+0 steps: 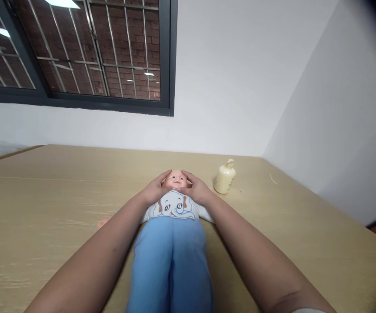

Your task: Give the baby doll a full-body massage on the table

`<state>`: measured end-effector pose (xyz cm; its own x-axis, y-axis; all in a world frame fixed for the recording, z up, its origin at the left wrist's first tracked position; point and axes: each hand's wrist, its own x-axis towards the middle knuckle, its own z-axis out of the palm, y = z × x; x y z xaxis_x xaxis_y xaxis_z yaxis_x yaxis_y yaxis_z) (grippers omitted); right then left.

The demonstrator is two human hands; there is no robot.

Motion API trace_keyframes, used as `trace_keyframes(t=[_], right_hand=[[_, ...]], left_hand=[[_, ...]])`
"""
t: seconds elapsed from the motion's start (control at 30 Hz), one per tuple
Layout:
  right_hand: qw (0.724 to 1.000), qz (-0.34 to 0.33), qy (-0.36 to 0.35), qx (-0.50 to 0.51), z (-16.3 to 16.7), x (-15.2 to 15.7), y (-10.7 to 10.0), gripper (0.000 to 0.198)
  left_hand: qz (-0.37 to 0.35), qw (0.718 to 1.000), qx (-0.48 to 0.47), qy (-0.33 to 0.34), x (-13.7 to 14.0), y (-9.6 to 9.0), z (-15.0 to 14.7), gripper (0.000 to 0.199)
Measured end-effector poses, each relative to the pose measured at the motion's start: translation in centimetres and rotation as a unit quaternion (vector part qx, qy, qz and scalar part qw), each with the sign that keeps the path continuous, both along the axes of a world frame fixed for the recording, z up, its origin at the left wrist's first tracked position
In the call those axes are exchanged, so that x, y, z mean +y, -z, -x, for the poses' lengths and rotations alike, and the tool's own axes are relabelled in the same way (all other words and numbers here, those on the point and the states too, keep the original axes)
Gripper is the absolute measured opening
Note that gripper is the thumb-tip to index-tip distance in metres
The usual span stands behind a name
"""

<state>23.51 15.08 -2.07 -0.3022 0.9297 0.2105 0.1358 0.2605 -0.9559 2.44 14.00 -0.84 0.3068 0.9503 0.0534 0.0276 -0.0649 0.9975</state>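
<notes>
Doll (172, 230), one: lies face up on tan table (51, 208), in blue trousers (188, 256) and elephant-print top (174, 205); left hand (157, 189) and right hand (199, 189) grip its head (175, 179), fingers curved around either side; cream pump bottle (224, 179), upright, stands near right hand

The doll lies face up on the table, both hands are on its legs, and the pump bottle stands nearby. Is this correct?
Not its legs: the head view shows the left hand and right hand on its head. The doll lies face up on the table, the pump bottle nearby.
</notes>
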Motion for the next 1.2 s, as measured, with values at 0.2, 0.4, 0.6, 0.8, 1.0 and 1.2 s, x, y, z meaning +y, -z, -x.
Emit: trace_keyframes(t=[0.2, 0.4, 0.6, 0.8, 1.0, 1.2], right_hand=[[0.993, 0.061, -0.058, 0.088, -0.5, 0.2, -0.1, 0.095], [0.985, 0.090, -0.082, 0.121, -1.4, 0.6, 0.3, 0.087], [0.979, 0.107, -0.100, 0.145, -1.7, 0.9, 0.3, 0.072], [0.997, 0.038, -0.040, 0.058, -0.8, 0.2, -0.2, 0.079], [0.999, 0.035, 0.012, -0.009, 0.3, -1.1, -1.1, 0.108], [0.999, 0.038, -0.005, 0.006, 0.1, -1.0, -1.2, 0.104]], left_hand=[[0.035, 0.996, -0.075, 0.032, 0.5, 0.7, 0.6, 0.104], [0.087, 0.983, -0.154, 0.047, 0.5, 0.5, 1.1, 0.092], [0.100, 0.978, -0.182, -0.001, 0.6, 0.5, 0.6, 0.069], [0.032, 0.992, -0.118, -0.004, 0.6, 0.6, 0.2, 0.080], [0.004, 1.000, -0.026, 0.003, 0.2, -0.1, -0.1, 0.114], [-0.002, 0.999, -0.036, 0.001, 0.6, 0.4, -0.1, 0.108]])
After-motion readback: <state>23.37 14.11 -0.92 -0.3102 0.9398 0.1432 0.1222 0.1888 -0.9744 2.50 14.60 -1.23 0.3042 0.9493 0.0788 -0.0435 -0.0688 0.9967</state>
